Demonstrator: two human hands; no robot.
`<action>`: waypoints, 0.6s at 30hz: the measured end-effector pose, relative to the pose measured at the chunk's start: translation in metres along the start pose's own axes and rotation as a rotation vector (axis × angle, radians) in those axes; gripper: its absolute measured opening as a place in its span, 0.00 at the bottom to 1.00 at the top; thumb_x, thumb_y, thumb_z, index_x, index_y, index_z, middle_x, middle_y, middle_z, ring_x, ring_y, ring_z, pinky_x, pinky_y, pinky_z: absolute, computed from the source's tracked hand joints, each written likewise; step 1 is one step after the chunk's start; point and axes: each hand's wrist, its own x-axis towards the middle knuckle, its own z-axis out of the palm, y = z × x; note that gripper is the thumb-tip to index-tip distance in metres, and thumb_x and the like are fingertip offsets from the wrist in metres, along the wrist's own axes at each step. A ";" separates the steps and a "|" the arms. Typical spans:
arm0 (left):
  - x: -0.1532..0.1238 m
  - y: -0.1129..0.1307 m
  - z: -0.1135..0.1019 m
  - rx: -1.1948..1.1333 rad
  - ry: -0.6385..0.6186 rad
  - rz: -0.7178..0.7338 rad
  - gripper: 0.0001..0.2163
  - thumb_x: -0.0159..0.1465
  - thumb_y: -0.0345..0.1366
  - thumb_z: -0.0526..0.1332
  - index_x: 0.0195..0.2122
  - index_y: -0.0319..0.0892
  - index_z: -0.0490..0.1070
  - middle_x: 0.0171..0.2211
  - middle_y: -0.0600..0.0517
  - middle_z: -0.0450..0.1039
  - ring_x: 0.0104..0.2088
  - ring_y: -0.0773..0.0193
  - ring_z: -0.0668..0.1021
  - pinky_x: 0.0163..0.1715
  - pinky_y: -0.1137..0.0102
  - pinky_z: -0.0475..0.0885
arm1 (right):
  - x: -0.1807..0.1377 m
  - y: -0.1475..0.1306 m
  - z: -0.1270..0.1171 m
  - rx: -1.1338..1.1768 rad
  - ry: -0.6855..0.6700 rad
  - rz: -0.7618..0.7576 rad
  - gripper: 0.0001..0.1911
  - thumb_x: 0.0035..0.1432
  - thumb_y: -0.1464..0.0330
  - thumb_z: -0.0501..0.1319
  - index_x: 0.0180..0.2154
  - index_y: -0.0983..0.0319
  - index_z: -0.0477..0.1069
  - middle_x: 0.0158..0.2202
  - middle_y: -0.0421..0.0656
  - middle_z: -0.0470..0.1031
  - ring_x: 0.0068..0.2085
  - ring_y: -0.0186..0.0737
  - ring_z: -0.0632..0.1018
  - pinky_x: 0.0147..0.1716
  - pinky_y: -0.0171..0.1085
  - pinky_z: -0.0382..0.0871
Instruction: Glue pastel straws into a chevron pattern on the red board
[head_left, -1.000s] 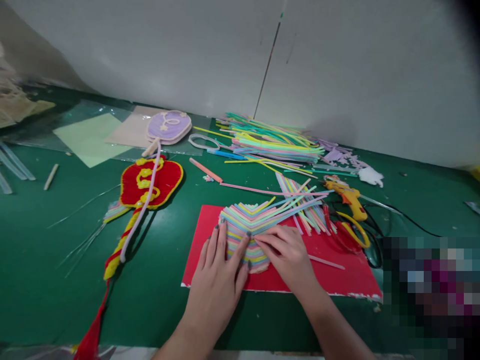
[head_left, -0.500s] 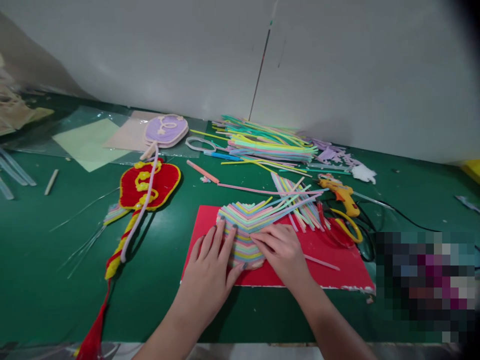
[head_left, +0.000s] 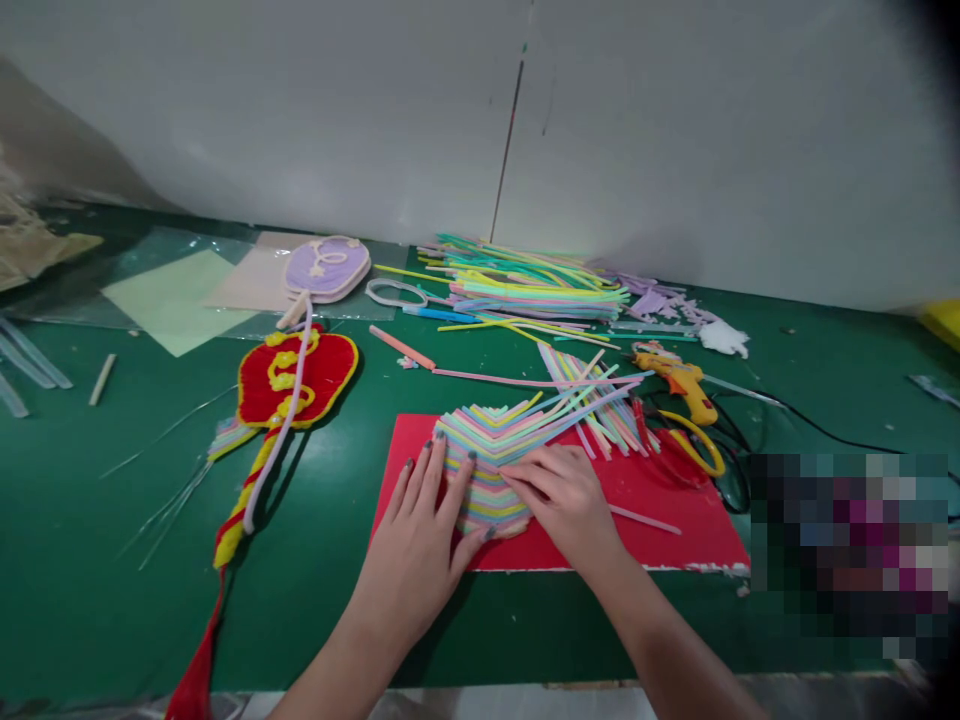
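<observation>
My left hand (head_left: pixel 420 510) lies flat with its fingers stretched over the left part of a panel of pastel pipe cleaners (head_left: pixel 487 435), bent into V-shaped stripes. At the panel's middle, my right hand (head_left: pixel 566 500) pinches thumb and fingers together on a pipe cleaner, mostly hidden by the fingers. From beyond the right wrist a pink pipe cleaner (head_left: pixel 646 520) sticks out over the red board (head_left: pixel 675 555). Whether it is the pinched one I cannot tell. Loose strip ends (head_left: pixel 600 405) fan out and cross at the panel's upper right.
A yellow glue gun (head_left: pixel 679 385) and yellow-handled scissors (head_left: pixel 694 440) lie at the right. A heap of pipe cleaners (head_left: pixel 540 290) runs along the wall. On the left are a red tasselled fan (head_left: pixel 330 370) and a purple fan (head_left: pixel 330 265). The lower right is pixelated.
The view has shifted slightly. Both hands keep nearly the same places on the striped panel, and nothing else has visibly moved.
</observation>
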 end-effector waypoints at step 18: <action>0.001 0.001 -0.001 0.007 0.005 0.015 0.26 0.68 0.46 0.52 0.66 0.48 0.53 0.68 0.39 0.48 0.64 0.46 0.61 0.57 0.52 0.65 | 0.001 -0.002 -0.001 -0.043 -0.013 -0.009 0.08 0.64 0.69 0.57 0.40 0.60 0.76 0.33 0.41 0.77 0.36 0.36 0.75 0.38 0.40 0.61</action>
